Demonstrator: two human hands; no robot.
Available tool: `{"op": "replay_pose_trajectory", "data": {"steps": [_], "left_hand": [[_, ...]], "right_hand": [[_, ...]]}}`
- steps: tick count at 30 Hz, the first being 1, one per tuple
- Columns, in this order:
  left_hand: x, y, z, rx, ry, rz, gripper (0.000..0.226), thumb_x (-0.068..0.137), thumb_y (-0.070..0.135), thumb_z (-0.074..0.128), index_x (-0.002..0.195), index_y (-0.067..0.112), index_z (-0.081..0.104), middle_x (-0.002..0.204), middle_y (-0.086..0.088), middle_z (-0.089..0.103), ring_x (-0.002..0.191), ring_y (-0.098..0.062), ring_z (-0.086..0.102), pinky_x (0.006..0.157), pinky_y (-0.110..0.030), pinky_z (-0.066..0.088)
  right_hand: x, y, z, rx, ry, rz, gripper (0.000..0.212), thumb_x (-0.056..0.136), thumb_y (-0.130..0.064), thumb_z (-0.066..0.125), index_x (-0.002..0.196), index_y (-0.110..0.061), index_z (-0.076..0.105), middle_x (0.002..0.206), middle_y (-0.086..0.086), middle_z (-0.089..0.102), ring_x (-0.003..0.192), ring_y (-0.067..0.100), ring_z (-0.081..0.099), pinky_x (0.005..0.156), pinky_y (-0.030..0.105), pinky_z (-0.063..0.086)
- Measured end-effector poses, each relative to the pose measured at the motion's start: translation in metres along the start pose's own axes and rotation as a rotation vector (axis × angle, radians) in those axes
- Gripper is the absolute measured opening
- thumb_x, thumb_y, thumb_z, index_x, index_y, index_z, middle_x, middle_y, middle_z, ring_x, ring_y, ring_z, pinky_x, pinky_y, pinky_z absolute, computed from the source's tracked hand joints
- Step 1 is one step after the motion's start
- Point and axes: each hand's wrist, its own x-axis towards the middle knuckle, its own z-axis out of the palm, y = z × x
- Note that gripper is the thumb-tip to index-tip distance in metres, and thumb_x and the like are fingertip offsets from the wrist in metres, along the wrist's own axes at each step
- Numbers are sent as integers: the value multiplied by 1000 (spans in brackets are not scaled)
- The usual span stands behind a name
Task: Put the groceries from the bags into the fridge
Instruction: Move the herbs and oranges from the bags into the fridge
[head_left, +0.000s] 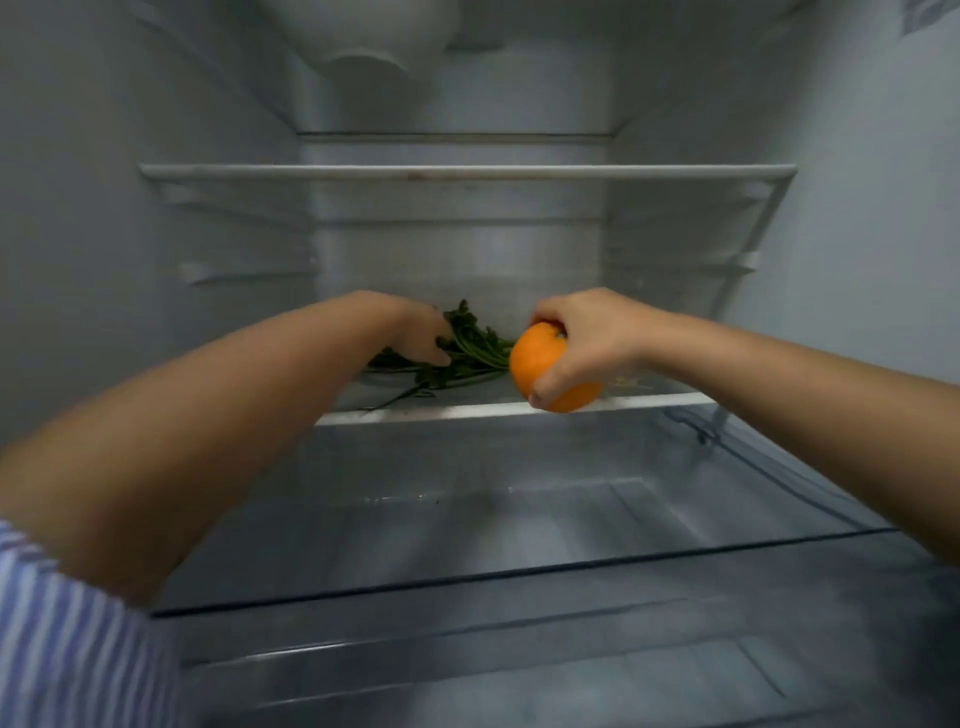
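Observation:
Both my arms reach into the open fridge. A bunch of dark green leafy herbs (470, 353) lies on the glass shelf (467, 410), stems pointing right. My left hand (415, 332) rests on the bunch's left part, fingers down among the leaves; whether it grips them I cannot tell. My right hand (587, 338) grips an orange (535, 361) from above and from the right, holding it just over the shelf's front edge, right of the herbs.
A higher glass shelf (467, 171) crosses the fridge above my hands. Below the herb shelf is a clear glass cover (519, 566) over a transparent drawer (467, 670). The fridge walls close in left and right. My striped sleeve (62, 639) shows at lower left.

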Motion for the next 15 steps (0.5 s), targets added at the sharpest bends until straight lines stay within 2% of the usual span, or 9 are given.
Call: {"op": "replay_pose_trajectory", "data": {"steps": [3, 6, 8, 11, 13, 15], "left_hand": [[-27, -26, 23, 71, -64, -75, 42, 100, 29, 39, 133, 5, 48, 138, -15, 50, 123, -30, 50, 103, -36, 39], [-48, -50, 53, 148, -136, -229, 41, 99, 27, 37, 130, 5, 51, 137, -14, 51, 122, -29, 51, 102, -34, 40], [-58, -64, 64, 129, -169, -321, 43, 99, 27, 35, 134, 5, 47, 141, -14, 47, 125, -29, 49, 105, -35, 38], [-63, -75, 66, 68, -176, -367, 42, 99, 22, 38, 136, 2, 44, 143, -13, 45, 124, -26, 49, 107, -33, 37], [-60, -78, 70, 20, -171, -346, 39, 98, 20, 38, 132, 3, 49, 138, -14, 49, 115, -24, 53, 103, -32, 40], [-56, -78, 73, -4, -167, -329, 39, 98, 20, 38, 132, 3, 48, 137, -14, 49, 118, -26, 53, 103, -33, 42]], "right_hand": [[5, -38, -2, -63, -36, -124, 58, 69, -42, 74, 118, -18, 54, 106, 0, 53, 96, 20, 51, 75, 30, 44], [11, -75, 22, -33, -198, -220, 61, 71, -42, 73, 122, -17, 53, 115, 2, 56, 99, 22, 56, 77, 35, 54], [17, -96, 55, 28, -381, -226, 64, 72, -38, 74, 126, -15, 49, 110, 1, 50, 94, 20, 54, 63, 34, 57], [34, -116, 109, 95, -522, -170, 62, 76, -33, 72, 127, -10, 47, 108, 3, 46, 91, 21, 53, 48, 25, 50], [47, -125, 142, 188, -532, -70, 64, 78, -32, 70, 130, -6, 42, 117, 10, 48, 98, 28, 58, 40, 21, 47], [58, -134, 166, 285, -520, 44, 68, 81, -30, 67, 134, -4, 33, 124, 13, 44, 104, 32, 58, 39, 19, 46]]}}
